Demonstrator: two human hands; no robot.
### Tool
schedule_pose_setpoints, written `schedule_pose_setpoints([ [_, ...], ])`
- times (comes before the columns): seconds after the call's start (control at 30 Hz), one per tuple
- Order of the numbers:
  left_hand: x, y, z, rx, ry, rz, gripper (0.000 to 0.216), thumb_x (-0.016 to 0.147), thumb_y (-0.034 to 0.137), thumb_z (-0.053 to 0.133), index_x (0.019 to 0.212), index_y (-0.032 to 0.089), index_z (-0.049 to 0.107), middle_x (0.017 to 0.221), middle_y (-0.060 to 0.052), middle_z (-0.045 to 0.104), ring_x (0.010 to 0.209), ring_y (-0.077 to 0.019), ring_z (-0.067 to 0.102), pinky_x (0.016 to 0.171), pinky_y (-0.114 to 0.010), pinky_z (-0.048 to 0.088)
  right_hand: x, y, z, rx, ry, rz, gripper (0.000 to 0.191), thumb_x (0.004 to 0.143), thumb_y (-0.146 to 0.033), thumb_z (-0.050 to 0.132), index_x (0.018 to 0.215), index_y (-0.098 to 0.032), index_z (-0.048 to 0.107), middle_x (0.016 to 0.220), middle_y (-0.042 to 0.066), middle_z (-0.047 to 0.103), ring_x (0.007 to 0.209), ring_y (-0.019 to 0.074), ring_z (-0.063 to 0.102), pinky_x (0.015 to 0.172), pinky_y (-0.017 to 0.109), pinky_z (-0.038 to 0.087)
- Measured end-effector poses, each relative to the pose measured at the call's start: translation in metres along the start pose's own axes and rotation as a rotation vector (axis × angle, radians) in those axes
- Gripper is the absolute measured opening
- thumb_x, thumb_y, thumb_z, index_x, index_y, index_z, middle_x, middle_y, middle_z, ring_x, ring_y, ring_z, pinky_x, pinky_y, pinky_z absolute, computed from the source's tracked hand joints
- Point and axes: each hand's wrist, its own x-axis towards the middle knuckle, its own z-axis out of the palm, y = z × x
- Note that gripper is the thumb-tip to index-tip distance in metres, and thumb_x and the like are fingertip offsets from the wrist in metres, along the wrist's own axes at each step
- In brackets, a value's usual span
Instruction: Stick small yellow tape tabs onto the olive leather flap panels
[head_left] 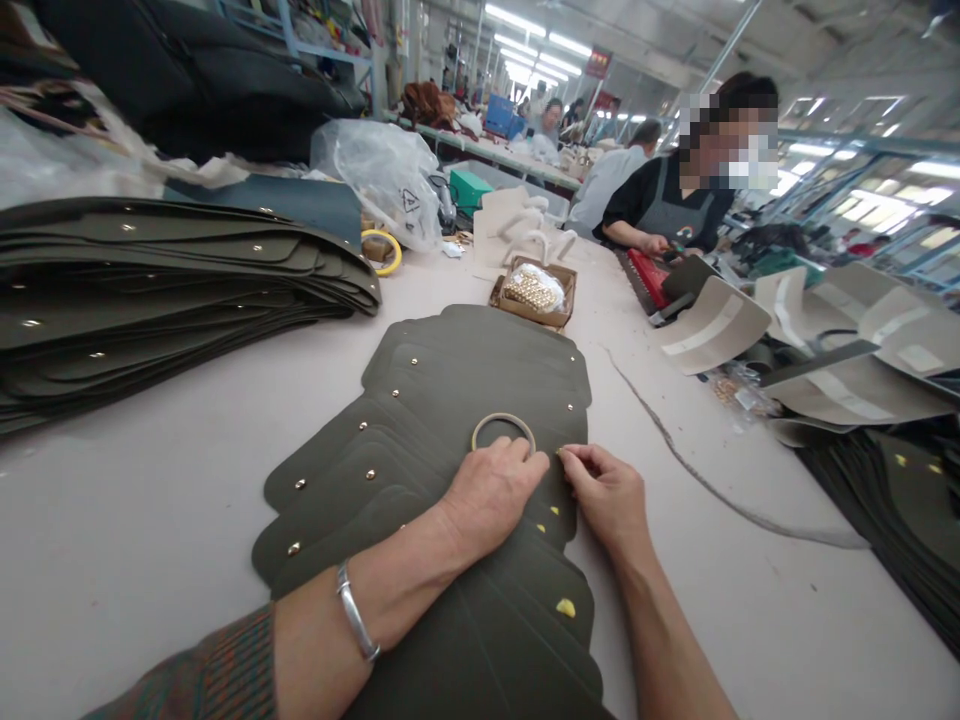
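Dark olive leather-like panels [480, 370] lie in an overlapping fan on the table, with small shiny metal studs [370, 474] along the left side. My left hand [491, 490] is closed on a thin roll of tape [504, 416], held over the panels; its fingertips are partly hidden. Just right of it, my right hand [611, 495] pinches a tiny yellow piece of tape [559, 452] between thumb and forefinger at the panels' right edge. Below the hands, several yellow tape pieces [565, 607] stick to the panels.
A thick stack of olive panels [187, 250] stands at left, near a yellow tape roll [382, 253]. Ahead sits a small box [498, 293] of gold-coloured studs. A person [667, 205] works at the far right, beyond beige pieces [716, 325]. A dark cord [675, 465] crosses the table.
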Motion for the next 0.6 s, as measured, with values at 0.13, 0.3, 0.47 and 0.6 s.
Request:
schedule_pose_setpoints([
  [0.13,0.0,0.0,0.0,-0.01,-0.005,0.005,0.011,0.093,0.016,0.045,0.091,0.02,0.055,0.089,-0.003,0.057,0.083,-0.0201,0.054,0.066,-0.029,0.05,0.002,-0.001,0.004,-0.184,0.036,-0.168,0.023,0.08,-0.035,0.054,0.078,-0.019,0.071,0.077,0.005,0.073,0.068,0.0185,0.066,0.068,0.029,0.049],
  [0.3,0.0,-0.001,0.0,-0.028,-0.013,0.01,0.011,0.093,0.015,0.044,0.092,0.019,0.054,0.09,-0.004,0.057,0.084,-0.0206,0.055,0.067,-0.031,0.051,0.002,0.0,0.002,-0.181,0.079,-0.114,0.03,0.079,-0.038,0.058,0.101,-0.018,0.063,0.068,0.002,0.07,0.06,0.0185,0.066,0.063,0.03,0.051],
  [0.47,0.0,-0.001,-0.001,-0.05,-0.021,0.004,0.011,0.093,0.015,0.044,0.091,0.019,0.054,0.09,-0.005,0.057,0.086,-0.0215,0.055,0.067,-0.031,0.052,-0.007,0.008,-0.008,-0.001,-0.034,-0.012,0.03,0.084,-0.046,0.054,0.086,-0.018,0.066,0.066,0.003,0.068,0.057,0.0175,0.065,0.052,0.027,0.052],
  [0.6,-0.001,0.0,0.001,-0.067,-0.001,0.004,0.011,0.093,0.014,0.043,0.092,0.019,0.054,0.09,-0.005,0.057,0.086,-0.0216,0.054,0.068,-0.032,0.052,-0.007,0.009,-0.007,-0.177,0.0,-0.174,0.027,0.085,-0.041,0.054,0.085,-0.019,0.07,0.076,0.005,0.072,0.063,0.018,0.065,0.065,0.03,0.052],
])
